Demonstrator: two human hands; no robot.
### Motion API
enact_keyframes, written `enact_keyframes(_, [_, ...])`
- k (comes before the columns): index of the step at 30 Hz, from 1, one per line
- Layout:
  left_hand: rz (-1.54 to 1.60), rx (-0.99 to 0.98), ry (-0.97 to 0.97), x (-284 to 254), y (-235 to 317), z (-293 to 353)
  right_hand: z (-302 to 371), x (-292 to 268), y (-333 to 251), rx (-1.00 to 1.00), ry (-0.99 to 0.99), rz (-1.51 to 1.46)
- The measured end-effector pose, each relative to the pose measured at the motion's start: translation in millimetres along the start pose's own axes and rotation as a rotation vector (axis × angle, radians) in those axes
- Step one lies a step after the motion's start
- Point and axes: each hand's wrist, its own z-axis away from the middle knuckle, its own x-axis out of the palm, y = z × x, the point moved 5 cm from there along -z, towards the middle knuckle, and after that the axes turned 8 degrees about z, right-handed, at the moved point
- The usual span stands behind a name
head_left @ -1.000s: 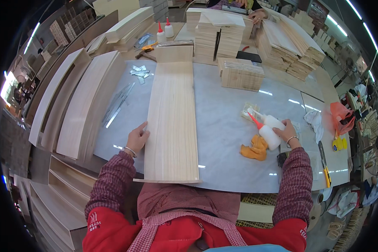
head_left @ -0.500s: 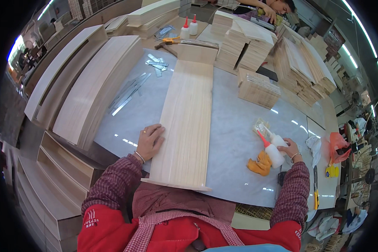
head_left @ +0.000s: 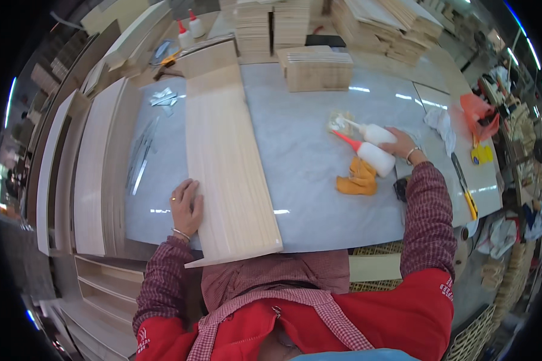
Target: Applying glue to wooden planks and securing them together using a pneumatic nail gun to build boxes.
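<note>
"The left hand point(head_left: 186, 207)?"
"Loosely bent, gripping nothing; it touches the flat, straight-grained wooden piece point(head_left: 229, 144), which lies on the glossy grey table point(head_left: 310, 198), long axis running away from the person, far end leaning left."
"And the right hand point(head_left: 400, 146)?"
"Curled around a smooth, rounded white bottle point(head_left: 374, 133); its nozzle points left."

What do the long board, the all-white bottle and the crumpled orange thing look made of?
Long board: wood, seemingly unpainted; pale with lengthwise grain.
All-white bottle: probably plastic; smooth, slightly translucent body with a soft sheen.
Crumpled orange thing: likely fabric, matte; soft folds suggest it, but the weave isn't readable.
</note>
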Motion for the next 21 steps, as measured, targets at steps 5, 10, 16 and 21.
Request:
enact_keyframes(5, [-0.034, -0.011, -0.048, 2, 1, -8, 5, 19, 18, -0.138, 0.292, 0.101])
enact_keyframes(10, [-0.031, -0.007, 0.010, -5, 2, -8, 47, 8, -19, -0.315, 0.689, 0.128])
enact_keyframes(16, [-0.057, -0.002, -0.033, -3, 7, 1, 76, 38, -22, -0.241, 0.503, 0.124])
enact_keyframes(21, [-0.077, 0.009, -0.030, -5, 10, -5, 78, 34, -44, -0.156, 0.304, 0.254])
